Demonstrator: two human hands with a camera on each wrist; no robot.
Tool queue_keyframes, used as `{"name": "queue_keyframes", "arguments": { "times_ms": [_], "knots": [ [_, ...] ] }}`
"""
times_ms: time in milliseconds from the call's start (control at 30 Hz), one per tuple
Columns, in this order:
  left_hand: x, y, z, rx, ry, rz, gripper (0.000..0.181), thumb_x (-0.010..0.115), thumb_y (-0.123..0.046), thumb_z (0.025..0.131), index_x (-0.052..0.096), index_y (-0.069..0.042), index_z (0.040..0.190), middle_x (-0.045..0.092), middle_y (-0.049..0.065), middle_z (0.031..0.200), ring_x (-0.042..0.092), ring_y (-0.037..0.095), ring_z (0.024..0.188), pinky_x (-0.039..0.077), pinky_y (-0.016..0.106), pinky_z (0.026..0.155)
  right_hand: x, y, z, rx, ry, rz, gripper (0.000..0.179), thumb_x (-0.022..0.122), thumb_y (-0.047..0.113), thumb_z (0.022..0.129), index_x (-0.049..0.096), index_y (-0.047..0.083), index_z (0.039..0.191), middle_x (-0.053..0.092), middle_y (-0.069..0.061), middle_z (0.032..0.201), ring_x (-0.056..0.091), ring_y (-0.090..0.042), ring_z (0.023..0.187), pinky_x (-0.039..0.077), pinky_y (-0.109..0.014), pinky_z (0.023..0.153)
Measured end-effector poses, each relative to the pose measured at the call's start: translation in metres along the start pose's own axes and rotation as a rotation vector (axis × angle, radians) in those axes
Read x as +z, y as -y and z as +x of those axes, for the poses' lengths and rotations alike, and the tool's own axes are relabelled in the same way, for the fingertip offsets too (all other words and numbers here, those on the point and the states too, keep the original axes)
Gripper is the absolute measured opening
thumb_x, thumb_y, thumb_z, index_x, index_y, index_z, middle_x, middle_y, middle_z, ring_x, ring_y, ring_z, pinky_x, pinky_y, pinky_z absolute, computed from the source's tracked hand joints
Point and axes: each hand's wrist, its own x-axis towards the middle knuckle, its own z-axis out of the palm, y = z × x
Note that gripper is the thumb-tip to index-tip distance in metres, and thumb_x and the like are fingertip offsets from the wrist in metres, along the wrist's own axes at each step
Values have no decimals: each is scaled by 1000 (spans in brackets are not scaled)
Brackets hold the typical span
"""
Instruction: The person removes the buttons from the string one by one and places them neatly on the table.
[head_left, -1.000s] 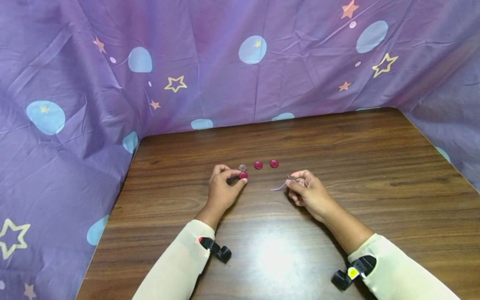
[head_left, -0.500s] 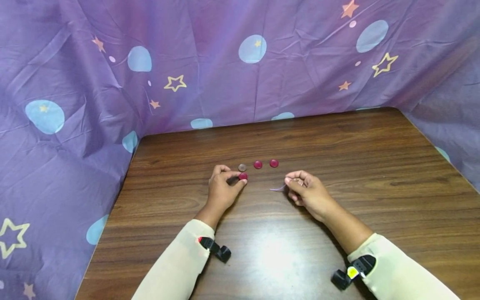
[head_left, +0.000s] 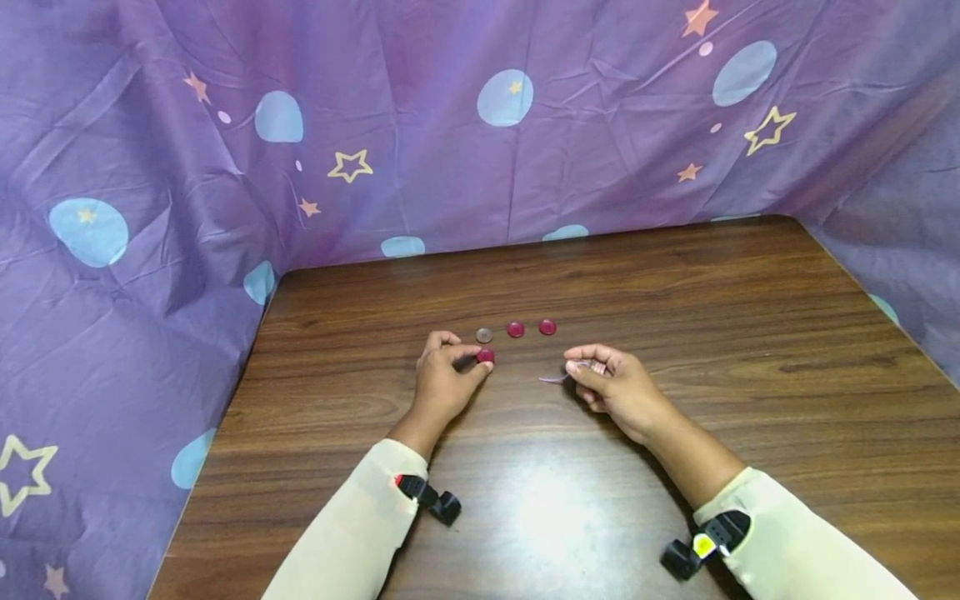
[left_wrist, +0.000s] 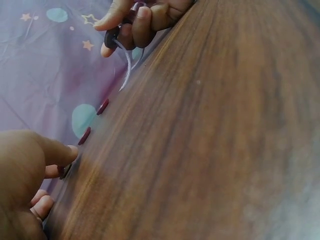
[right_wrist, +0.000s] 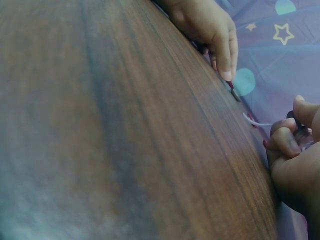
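Note:
Between thumb and forefinger, my left hand (head_left: 444, 382) pinches a red button (head_left: 486, 356) at the table surface. Just beyond it lies a grey-brown button (head_left: 483, 335). Two more red buttons continue the row to the right, a middle button (head_left: 515, 330) and an end button (head_left: 547, 327). My right hand (head_left: 617, 387) is nearer to me and right of the row. In the left wrist view its thumb and fingers pinch a dark button (left_wrist: 111, 38), from which a pale purple string (left_wrist: 128, 67) hangs. The rest of the string is partly hidden in the curled fingers.
A brown wood-grain table (head_left: 750, 333) carries everything. Purple cloth (head_left: 420, 100) with stars and blue spots hangs behind it and at both sides. Each light sleeve bears a black wrist camera, the left camera (head_left: 438, 504) and the right camera (head_left: 693, 554).
The red button in my left hand has slid slightly toward me, opening a gap from the grey-brown button. My right fingertips have shifted a little left, with the string's loose end still showing.

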Motion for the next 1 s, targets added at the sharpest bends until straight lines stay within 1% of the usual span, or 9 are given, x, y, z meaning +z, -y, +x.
{"name": "queue_keyframes", "arguments": {
  "times_ms": [167, 333, 533, 767, 1000],
  "knots": [
    [-1, 1, -1, 11, -2, 12, 26, 94, -19, 83, 87, -8, 106, 66, 15, 125, 65, 35, 117, 50, 54, 108, 1, 0, 0, 6, 0, -14, 26, 66, 9, 107, 62, -4, 130, 60, 10, 79, 53, -5, 65, 43, -18, 53],
    [-1, 2, -2, 39, -15, 19, 26, 95, -18, 82, 87, -6, 104, 67, 16, 123, 66, 35, 116, 50, 55, 106, 1, 0, 1, 10, 4, -18, 24, 66, 9, 108, 63, -3, 128, 60, 9, 77, 53, -4, 64, 42, -18, 53],
    [-1, 2, -3, 62, -14, 14, 27, 95, -16, 81, 87, -5, 104, 68, 17, 122, 65, 35, 116, 47, 58, 107, 1, 0, 0, 12, 11, -8, 21, 66, 8, 107, 65, -1, 127, 60, 8, 75, 53, -4, 63, 43, -17, 53],
    [-1, 1, -3, 28, 13, 25, 28, 95, -18, 83, 87, -7, 107, 67, 14, 125, 64, 32, 119, 45, 57, 109, 0, 0, 0, 11, 13, -11, 22, 66, 8, 107, 65, -1, 127, 60, 8, 74, 53, -3, 63, 42, -17, 52],
    [-2, -1, -2, 0, 33, 19, 29, 94, -19, 84, 87, -7, 109, 67, 13, 127, 63, 33, 122, 44, 57, 114, -1, -1, 0, 10, 11, -14, 21, 67, 9, 107, 65, -1, 126, 60, 8, 74, 53, -3, 63, 43, -17, 52]
  ]
}}
